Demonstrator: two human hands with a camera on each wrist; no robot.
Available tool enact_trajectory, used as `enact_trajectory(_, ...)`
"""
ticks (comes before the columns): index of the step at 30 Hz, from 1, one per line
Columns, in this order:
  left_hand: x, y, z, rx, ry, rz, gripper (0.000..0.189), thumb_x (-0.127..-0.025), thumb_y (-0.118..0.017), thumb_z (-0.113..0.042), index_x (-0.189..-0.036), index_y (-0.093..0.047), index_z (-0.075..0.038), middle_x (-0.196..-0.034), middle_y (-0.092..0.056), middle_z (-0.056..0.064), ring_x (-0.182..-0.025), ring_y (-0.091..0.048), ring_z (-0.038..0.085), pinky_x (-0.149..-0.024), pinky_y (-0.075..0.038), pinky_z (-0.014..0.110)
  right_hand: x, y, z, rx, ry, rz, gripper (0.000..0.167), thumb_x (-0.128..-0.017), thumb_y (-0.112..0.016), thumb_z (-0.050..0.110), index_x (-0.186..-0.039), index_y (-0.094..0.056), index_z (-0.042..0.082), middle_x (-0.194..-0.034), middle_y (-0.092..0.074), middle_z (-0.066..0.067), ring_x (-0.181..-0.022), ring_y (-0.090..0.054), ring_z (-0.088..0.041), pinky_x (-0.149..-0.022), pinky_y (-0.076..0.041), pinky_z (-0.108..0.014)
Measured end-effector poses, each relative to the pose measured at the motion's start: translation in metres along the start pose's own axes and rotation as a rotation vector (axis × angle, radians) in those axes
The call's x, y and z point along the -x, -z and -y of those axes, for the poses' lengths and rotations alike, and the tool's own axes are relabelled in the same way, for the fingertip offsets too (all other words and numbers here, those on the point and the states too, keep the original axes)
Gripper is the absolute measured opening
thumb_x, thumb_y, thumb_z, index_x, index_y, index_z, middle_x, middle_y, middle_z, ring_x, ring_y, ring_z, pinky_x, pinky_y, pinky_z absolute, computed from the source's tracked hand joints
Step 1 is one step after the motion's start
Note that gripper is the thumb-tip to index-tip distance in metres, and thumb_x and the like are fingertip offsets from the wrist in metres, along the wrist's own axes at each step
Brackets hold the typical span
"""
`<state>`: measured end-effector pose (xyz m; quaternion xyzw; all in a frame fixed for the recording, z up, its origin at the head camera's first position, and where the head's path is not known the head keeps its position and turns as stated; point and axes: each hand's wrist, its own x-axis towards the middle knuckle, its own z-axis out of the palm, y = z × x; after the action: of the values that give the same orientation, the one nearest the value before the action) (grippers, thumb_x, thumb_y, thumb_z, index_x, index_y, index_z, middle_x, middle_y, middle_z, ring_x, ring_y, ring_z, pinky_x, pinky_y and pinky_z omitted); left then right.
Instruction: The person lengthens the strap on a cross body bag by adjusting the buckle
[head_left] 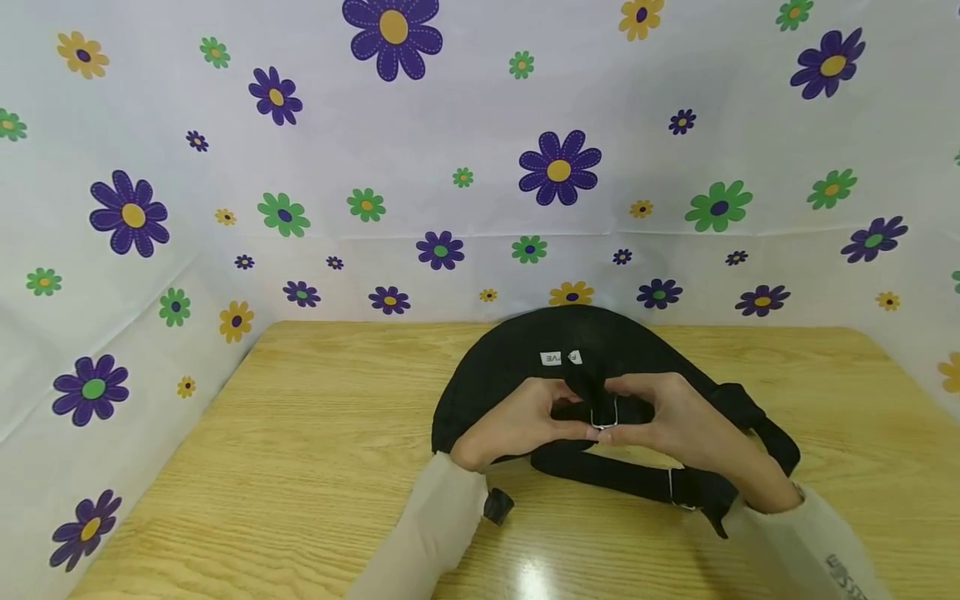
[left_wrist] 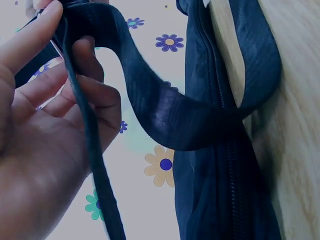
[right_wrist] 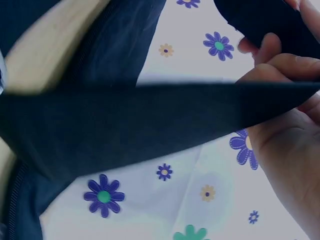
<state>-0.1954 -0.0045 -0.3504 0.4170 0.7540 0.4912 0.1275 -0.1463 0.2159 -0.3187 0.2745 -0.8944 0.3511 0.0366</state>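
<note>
A black crossbody bag (head_left: 495, 383) with a curved top lies on the table, and its white label (head_left: 551, 358) faces up. Over its near edge, my left hand (head_left: 517, 427) and right hand (head_left: 693, 425) meet at a rectangular metal buckle (head_left: 604, 425) with black webbing running through it. Thumb and fingers of each hand pinch the buckle and strap from opposite sides. In the left wrist view the strap (left_wrist: 160, 115) loops down from the left hand across the bag's zipper (left_wrist: 232, 170). A taut length of strap (right_wrist: 140, 130) crosses the right wrist view to the right hand.
A second metal slider (head_left: 672, 490) sits on the lower strap, near the right wrist. By the left sleeve lies a black strap end (head_left: 497, 506). The wooden table (head_left: 315, 467) runs back to a white flowered cloth (head_left: 480, 108), which also hangs along both sides.
</note>
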Motion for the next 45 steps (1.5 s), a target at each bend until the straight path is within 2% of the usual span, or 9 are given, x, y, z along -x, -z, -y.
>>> enact_trajectory(3, 0.0, -0.002, 0.001, 0.004, -0.018, 0.002, 0.032, -0.092, -0.075, -0.004, -0.122, -0.067, 0.002, -0.117, -0.071, 0.012, -0.1, -0.061, 0.006, -0.088, -0.047, 0.02, -0.003, 0.004, 0.002, 0.02, -0.017, 0.034, 0.056, -0.08, -0.089, 0.021, -0.119, -0.067, -0.013, -0.118, -0.068, -0.024, -0.109, -0.065, -0.043, -0.088, -0.052, -0.058)
enact_trajectory(8, 0.001, -0.003, 0.001, -0.009, 0.001, 0.012, 0.034, -0.091, -0.077, -0.004, -0.123, -0.068, 0.001, -0.119, -0.071, 0.012, -0.108, -0.061, 0.007, -0.094, -0.047, 0.021, -0.009, 0.01, 0.004, 0.064, -0.014, 0.084, 0.055, -0.079, -0.089, 0.023, -0.116, -0.068, -0.011, -0.114, -0.071, -0.019, -0.102, -0.067, -0.035, -0.084, -0.055, -0.053)
enact_trajectory(13, 0.004, -0.002, 0.002, -0.018, 0.049, 0.025, 0.038, -0.093, -0.076, -0.01, -0.129, -0.066, -0.001, -0.13, -0.067, 0.011, -0.12, -0.058, 0.008, -0.099, -0.045, 0.022, -0.009, 0.017, 0.004, 0.079, -0.037, 0.097, 0.053, -0.078, -0.088, 0.02, -0.118, -0.067, -0.009, -0.116, -0.07, -0.019, -0.106, -0.066, -0.038, -0.088, -0.053, -0.056)
enact_trajectory(19, 0.01, 0.002, 0.006, -0.095, 0.097, 0.009, 0.047, -0.094, -0.076, -0.017, -0.135, -0.061, 0.0, -0.137, -0.062, 0.012, -0.127, -0.055, 0.013, -0.103, -0.043, 0.024, -0.006, 0.022, -0.001, 0.094, -0.039, 0.082, 0.056, -0.079, -0.087, 0.02, -0.12, -0.064, -0.011, -0.118, -0.068, -0.021, -0.109, -0.064, -0.041, -0.09, -0.052, -0.058)
enact_trajectory(30, 0.021, 0.013, 0.009, -0.118, 0.072, 0.015, 0.046, -0.095, -0.075, -0.015, -0.135, -0.061, 0.002, -0.136, -0.062, 0.015, -0.125, -0.057, 0.017, -0.102, -0.044, 0.025, 0.003, 0.03, -0.01, 0.092, -0.057, 0.065, 0.06, -0.08, -0.084, 0.02, -0.124, -0.061, -0.014, -0.121, -0.067, -0.024, -0.111, -0.064, -0.043, -0.091, -0.05, -0.059)
enact_trajectory(36, 0.03, 0.021, 0.01, -0.139, 0.085, 0.005, 0.047, -0.095, -0.074, -0.016, -0.136, -0.06, 0.003, -0.137, -0.061, 0.016, -0.108, -0.059, 0.013, -0.103, -0.044, 0.027, 0.008, 0.034, -0.016, 0.086, -0.053, 0.057, 0.058, -0.082, -0.084, 0.019, -0.124, -0.061, -0.014, -0.12, -0.068, -0.024, -0.111, -0.064, -0.042, -0.091, -0.05, -0.059)
enact_trajectory(40, 0.033, 0.024, 0.008, -0.156, 0.08, 0.007, 0.048, -0.095, -0.074, -0.017, -0.136, -0.06, 0.003, -0.137, -0.061, 0.016, -0.115, -0.059, 0.016, -0.104, -0.044, 0.028, 0.009, 0.034, -0.017, 0.072, -0.045, 0.065, 0.051, -0.082, -0.084, 0.017, -0.12, -0.064, -0.009, -0.113, -0.071, -0.018, -0.103, -0.069, -0.032, -0.084, -0.056, -0.042)
enact_trajectory(43, 0.033, 0.025, 0.008, -0.172, 0.067, 0.01, 0.047, -0.096, -0.074, -0.016, -0.136, -0.06, 0.004, -0.136, -0.061, 0.016, -0.122, -0.058, 0.02, -0.103, -0.044, 0.028, 0.009, 0.034, -0.017, 0.055, -0.039, 0.072, 0.045, -0.081, -0.083, 0.016, -0.117, -0.065, -0.006, -0.105, -0.073, -0.009, -0.09, -0.068, -0.019, -0.074, -0.053, -0.029)
enact_trajectory(45, 0.034, 0.026, 0.007, -0.183, 0.056, 0.014, 0.046, -0.096, -0.074, -0.016, -0.135, -0.061, 0.004, -0.135, -0.062, 0.016, -0.122, -0.058, 0.021, -0.103, -0.044, 0.027, 0.01, 0.034, -0.018, 0.045, -0.035, 0.078, 0.043, -0.081, -0.082, 0.014, -0.116, -0.065, -0.005, -0.1, -0.073, -0.004, -0.084, -0.064, -0.012, -0.07, -0.05, -0.027)
